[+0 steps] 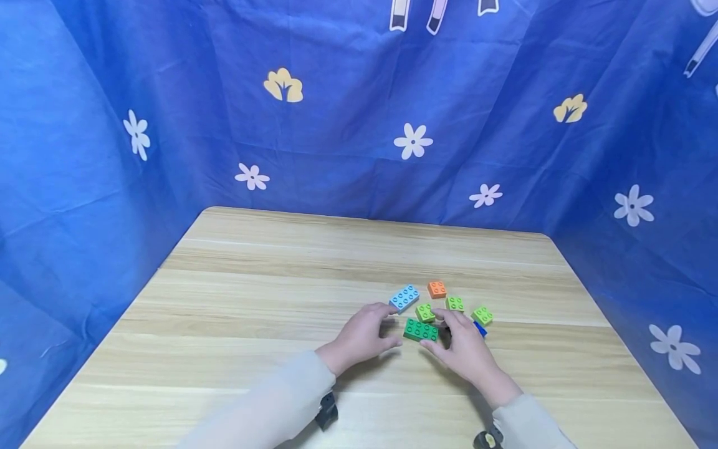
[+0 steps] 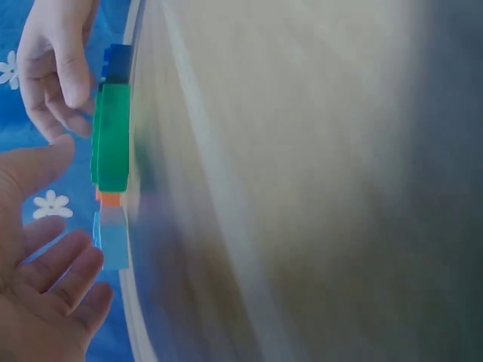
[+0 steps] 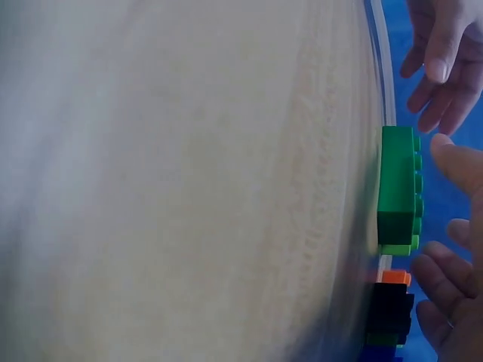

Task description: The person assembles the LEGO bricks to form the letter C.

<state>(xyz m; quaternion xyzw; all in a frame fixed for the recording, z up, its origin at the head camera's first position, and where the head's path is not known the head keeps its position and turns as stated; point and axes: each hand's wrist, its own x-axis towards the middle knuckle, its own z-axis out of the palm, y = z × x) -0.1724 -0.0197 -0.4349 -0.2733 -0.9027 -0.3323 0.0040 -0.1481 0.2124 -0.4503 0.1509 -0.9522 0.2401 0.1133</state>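
A dark green eight-stud building brick (image 1: 421,330) lies on the table between the two hands. Left of it, my left hand (image 1: 361,337) is held with thumb and fingers spread apart, its fingertips by a light blue brick (image 1: 404,298). My right hand (image 1: 465,346) hovers at the green brick's right end, fingers loosely bent and thumb tip close to its near corner. Beneath the right palm a black brick (image 3: 389,313) shows in the right wrist view; the hand mostly hides it in the head view. A lime brick (image 1: 425,312) sits just behind the green one.
An orange brick (image 1: 437,289) stands farther back. Two more lime bricks, one nearer (image 1: 455,303) and one to the right (image 1: 482,315), lie beyond the right hand, beside a partly hidden dark blue brick (image 1: 480,328). Blue patterned cloth (image 1: 336,137) hangs around the wooden table (image 1: 252,299).
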